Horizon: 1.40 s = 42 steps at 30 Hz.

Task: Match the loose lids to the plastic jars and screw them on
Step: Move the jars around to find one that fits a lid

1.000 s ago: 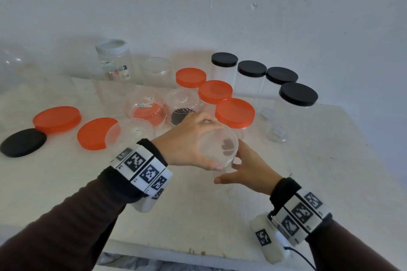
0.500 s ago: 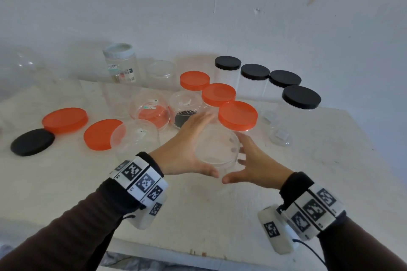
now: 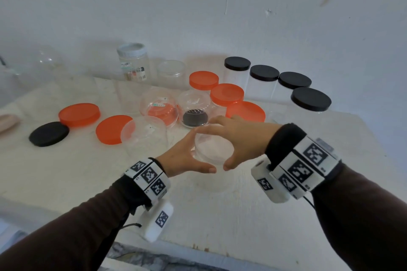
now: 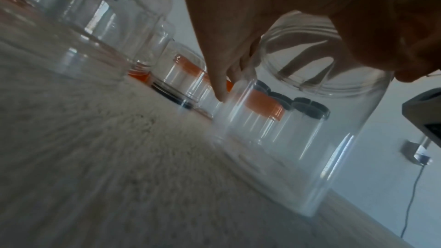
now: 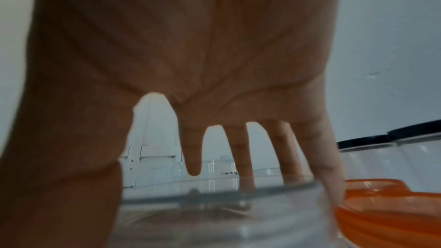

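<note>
A clear plastic jar (image 3: 214, 152) stands on the white table (image 3: 253, 215), near its middle, with a clear lid on its mouth. My left hand (image 3: 187, 158) wraps the jar's left side, thumb towards me. My right hand (image 3: 240, 138) arches over the top, and its fingers and thumb curl down round the lid's rim. The left wrist view shows the left hand (image 4: 238, 44) against the jar wall (image 4: 298, 139). The right wrist view shows my right hand (image 5: 190, 63) spread above the clear lid (image 5: 214, 205), beside an orange lid (image 5: 381, 210).
Two loose orange lids (image 3: 79, 114) (image 3: 112, 128) and a black lid (image 3: 49, 134) lie at the left. An open clear jar (image 3: 145, 136) stands beside my left hand. Orange-lidded jars (image 3: 226, 94) and black-lidded jars (image 3: 310, 99) line the back right. The table's front edge (image 3: 198, 246) is near.
My right hand rose from the jar's right side to over its top. My left hand slid from the top down to the jar's left side.
</note>
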Motion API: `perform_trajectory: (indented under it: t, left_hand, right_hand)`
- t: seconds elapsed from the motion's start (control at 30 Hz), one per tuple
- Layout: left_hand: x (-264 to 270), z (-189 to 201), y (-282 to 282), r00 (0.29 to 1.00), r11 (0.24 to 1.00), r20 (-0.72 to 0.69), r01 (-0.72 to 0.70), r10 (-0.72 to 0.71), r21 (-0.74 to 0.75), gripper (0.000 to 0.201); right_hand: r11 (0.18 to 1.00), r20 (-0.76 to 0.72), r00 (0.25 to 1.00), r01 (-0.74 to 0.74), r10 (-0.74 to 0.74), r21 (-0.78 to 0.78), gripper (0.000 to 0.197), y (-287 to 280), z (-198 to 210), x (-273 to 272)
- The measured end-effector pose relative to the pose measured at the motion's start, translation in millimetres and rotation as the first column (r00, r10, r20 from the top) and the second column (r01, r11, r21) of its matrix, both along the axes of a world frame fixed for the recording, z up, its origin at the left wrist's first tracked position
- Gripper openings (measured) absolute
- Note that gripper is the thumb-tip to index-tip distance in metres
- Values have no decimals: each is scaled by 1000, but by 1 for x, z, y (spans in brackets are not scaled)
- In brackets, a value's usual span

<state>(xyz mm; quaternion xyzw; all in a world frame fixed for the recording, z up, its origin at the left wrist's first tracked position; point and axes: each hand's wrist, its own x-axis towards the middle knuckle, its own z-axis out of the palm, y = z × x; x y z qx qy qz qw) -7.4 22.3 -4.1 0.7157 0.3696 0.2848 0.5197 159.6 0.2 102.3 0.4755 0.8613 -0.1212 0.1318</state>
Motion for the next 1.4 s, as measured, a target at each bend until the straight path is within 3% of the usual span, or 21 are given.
perform_trajectory:
  t: [0.17, 0.5, 0.7, 0.83, 0.97, 1.07, 1.27, 1.4]
  left_hand:
    - [1, -3, -2, 999, 1000, 45, -19, 19, 5, 100]
    - [2, 3, -1, 1000, 995, -7, 2, -1, 98, 81]
    - [0, -5, 1, 999, 997, -24, -21, 23, 70, 98]
    - [0, -5, 1, 999, 998, -38, -32, 35, 62, 97]
    - [-1, -6, 2, 997, 997, -66, -39, 44, 63, 99]
    - [-2, -8, 2, 999, 998, -23, -33, 34, 46, 96]
    - [0, -6, 2, 998, 997, -39, -48, 50, 58, 101]
    - [0, -4, 1, 998, 998, -46, -38, 40, 43, 97]
  right_hand:
    - [998, 26, 999, -43, 44, -34, 95, 5, 5, -3]
    - [989, -42, 995, -90, 86, -114, 95, 10, 10, -3]
    - [998, 7, 1000, 3, -2, -55, 95, 10, 5, -6]
    - [998, 50, 997, 60, -59, 1, 93, 9, 3, -7]
    - [998, 90, 996, -19, 24, -56, 100, 8, 10, -6]
    - [993, 46, 996, -76, 80, -95, 93, 10, 13, -5]
    - [995, 21, 1000, 9, -11, 99, 82, 8, 2, -8]
    - [1000, 52, 999, 2, -1, -16, 90, 11, 5, -5]
